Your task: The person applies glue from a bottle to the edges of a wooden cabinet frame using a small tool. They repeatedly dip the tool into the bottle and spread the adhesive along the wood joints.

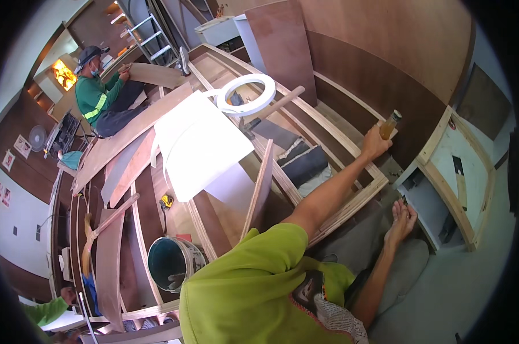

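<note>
My left hand (pixel 374 144) is stretched out past the corner of a plywood frame (pixel 373 185). It grips a small glass bottle (pixel 387 129) of amber liquid, tilted, with a dark end pointing up and away. My right hand (pixel 400 221) is lower, palm up with its fingers bent, in front of my knee. A tiny dark thing (pixel 404 199) shows at its fingertips; whether the fingers hold it, I cannot tell. Close to this hand stands a white cabinet box (pixel 427 215) with a curved wooden frame (pixel 446 189).
A claw hammer (pixel 281 103), a roll of white edging strip (pixel 268 92) and a bright white sheet (pixel 207 142) rest on the framework. Nearby are a tape measure (pixel 166 201) and a bucket (pixel 195 258). One co-worker (pixel 98 99) sits with a thin panel; another's sleeve (pixel 46 310) shows lower left.
</note>
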Demonstrator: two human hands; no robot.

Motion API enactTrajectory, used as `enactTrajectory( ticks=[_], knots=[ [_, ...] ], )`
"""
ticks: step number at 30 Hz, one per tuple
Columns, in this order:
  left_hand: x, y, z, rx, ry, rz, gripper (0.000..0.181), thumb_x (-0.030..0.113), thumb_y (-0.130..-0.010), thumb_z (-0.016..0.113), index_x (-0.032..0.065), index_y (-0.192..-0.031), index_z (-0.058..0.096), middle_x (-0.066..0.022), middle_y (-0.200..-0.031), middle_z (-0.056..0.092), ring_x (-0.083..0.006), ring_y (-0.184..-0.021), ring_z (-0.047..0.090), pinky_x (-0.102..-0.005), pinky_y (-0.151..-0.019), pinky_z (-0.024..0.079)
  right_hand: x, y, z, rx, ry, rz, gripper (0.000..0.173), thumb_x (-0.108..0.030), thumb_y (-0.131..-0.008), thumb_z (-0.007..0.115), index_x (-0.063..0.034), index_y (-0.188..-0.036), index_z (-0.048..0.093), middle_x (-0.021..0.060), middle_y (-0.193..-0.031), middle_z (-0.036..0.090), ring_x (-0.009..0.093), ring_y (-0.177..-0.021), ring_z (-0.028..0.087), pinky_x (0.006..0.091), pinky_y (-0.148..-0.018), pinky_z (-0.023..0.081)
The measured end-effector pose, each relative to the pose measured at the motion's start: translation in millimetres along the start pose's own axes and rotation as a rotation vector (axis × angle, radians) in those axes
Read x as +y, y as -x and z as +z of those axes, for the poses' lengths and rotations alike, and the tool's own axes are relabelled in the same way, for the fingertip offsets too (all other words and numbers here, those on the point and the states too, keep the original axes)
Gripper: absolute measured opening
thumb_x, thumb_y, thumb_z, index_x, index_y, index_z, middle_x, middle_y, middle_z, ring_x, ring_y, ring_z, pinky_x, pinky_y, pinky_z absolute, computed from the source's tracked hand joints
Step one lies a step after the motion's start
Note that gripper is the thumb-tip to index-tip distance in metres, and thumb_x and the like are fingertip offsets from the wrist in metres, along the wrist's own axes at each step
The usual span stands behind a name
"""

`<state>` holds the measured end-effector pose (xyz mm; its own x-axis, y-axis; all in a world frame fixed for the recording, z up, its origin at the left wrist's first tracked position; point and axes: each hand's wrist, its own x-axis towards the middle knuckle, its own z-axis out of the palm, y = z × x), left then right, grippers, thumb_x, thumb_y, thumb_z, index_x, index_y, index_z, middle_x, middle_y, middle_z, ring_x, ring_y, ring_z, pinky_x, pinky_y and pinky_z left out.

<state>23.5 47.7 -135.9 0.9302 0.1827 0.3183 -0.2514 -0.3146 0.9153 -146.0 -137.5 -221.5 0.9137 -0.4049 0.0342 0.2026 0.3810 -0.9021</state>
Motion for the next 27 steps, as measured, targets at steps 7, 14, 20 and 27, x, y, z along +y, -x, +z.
enactTrajectory(
  ticks=[7,14,20,27],
  knots=[
    [-10.1,-3.8,3.3,-0.013,0.075,0.043,0.053,0.014,-0.064,0.071,0.0040,-0.112,0.053,-0.0222,-0.102,0.064,-0.0402,-0.100,0.062,-0.0440,-0.086,0.048,-34.5,10.6,9.7,-0.055,0.035,-0.020,0.034,-0.013,-0.095,0.055,-0.0023,-0.124,0.041,0.0189,-0.109,0.061,0.021,-0.095,0.063,0.0303,-0.083,0.051],
    [-18.8,-15.8,3.1,-0.010,0.089,0.075,0.047,0.014,-0.064,0.072,0.0046,-0.107,0.056,-0.0193,-0.098,0.066,-0.0366,-0.096,0.064,-0.0422,-0.084,0.049,-50.5,10.0,7.8,-0.090,0.022,-0.016,0.037,-0.014,-0.096,0.055,-0.0011,-0.127,0.041,0.0195,-0.105,0.064,0.022,-0.090,0.065,0.0308,-0.081,0.053],
    [-11.0,-5.8,11.2,-0.063,-0.189,0.206,0.032,0.027,-0.083,0.067,0.0031,-0.103,0.062,-0.0163,-0.095,0.064,-0.0306,-0.086,0.063,-0.0411,-0.076,0.050,-47.1,15.2,7.5,-0.079,0.017,-0.052,0.033,-0.011,-0.095,0.057,0.0023,-0.122,0.044,0.0224,-0.102,0.065,0.027,-0.088,0.068,0.0338,-0.079,0.056],
    [-19.6,-10.9,14.8,-0.091,0.195,0.160,0.036,0.001,-0.073,0.068,0.0038,-0.106,0.054,-0.0052,-0.092,0.061,-0.0144,-0.079,0.059,-0.0299,-0.071,0.049,-66.2,3.7,6.3,-0.075,0.066,-0.270,0.023,-0.004,-0.093,0.058,0.0017,-0.114,0.049,0.0132,-0.091,0.067,0.014,-0.078,0.066,0.0250,-0.069,0.053]
  ],
)
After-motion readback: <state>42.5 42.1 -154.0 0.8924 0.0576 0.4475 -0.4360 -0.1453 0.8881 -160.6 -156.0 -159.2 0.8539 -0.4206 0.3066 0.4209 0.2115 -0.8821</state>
